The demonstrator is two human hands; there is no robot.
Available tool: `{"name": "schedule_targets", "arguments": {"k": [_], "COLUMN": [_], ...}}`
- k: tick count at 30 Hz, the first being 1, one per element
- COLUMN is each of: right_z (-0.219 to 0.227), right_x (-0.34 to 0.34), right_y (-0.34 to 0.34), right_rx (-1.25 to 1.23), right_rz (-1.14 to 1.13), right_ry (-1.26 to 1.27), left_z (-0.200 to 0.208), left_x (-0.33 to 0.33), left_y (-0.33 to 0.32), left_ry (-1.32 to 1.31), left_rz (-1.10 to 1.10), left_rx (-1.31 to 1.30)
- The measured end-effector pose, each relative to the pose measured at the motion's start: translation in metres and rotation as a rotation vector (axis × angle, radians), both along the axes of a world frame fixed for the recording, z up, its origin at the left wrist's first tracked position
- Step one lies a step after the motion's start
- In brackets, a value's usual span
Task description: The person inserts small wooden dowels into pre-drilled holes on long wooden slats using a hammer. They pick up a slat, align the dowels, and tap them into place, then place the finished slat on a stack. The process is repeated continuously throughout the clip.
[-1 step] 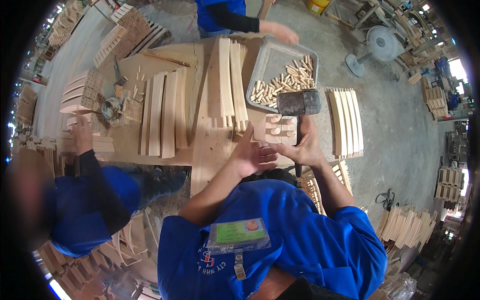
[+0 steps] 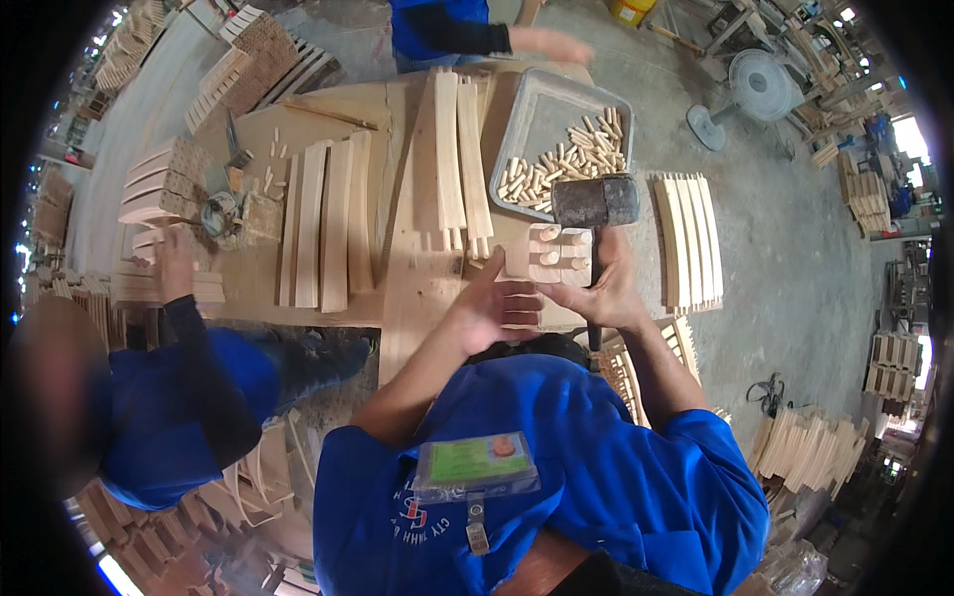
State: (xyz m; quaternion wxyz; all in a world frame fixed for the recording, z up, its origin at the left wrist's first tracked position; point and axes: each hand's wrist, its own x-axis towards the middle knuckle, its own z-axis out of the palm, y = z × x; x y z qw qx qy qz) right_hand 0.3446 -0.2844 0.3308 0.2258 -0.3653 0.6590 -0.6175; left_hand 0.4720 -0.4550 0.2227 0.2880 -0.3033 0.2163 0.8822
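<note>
at our bench [image 2: 432, 288], beside the tray [image 2: 542, 111], we seemingly squared pegged wood [image 2: 518, 260], left hand [image 2: 485, 316] spread, right hand [image 2: 613, 290] gripping the mallet [image 2: 581, 204], next needing steadiness.

Pegs [image 2: 590, 147] lie in the tray [image 2: 556, 107]; slats [image 2: 449, 149] to its left; before it, the mallet [image 2: 594, 202]; to its right, a fan [image 2: 763, 85].

I see the table [image 2: 248, 293] in soft, even light, glare burning through the right-hand openings [image 2: 908, 139], edges bending into black, a co-worker's hand [image 2: 558, 45] blurred up top.
</note>
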Motion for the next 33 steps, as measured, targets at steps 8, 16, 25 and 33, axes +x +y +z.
{"name": "schedule_targets", "arguments": {"k": [8, 16, 25, 33], "right_z": [0.011, 0.081, 0.179, 0.204], "right_x": [0.0, -0.025, -0.004, 0.003], "right_y": [-0.008, 0.035, 0.059, 0.05], "right_rx": [0.027, 0.293, 0.183, 0.482], "right_rz": [0.037, -0.175, -0.136, -0.136], "right_ry": [-0.005, 0.189, 0.464, 0.313], "left_z": [0.066, 0.047, 0.045, 0.02], "left_x": [-0.018, -0.045, -0.056, -0.053], "left_y": [-0.017, 0.011, 0.045, 0.052], "left_ry": [0.835, 0.969, 0.911, 1.068], "left_rz": [0.212, 0.422, 0.76, 0.725], "left_rx": [-1.086, -1.122, -1.199, -1.357]}}
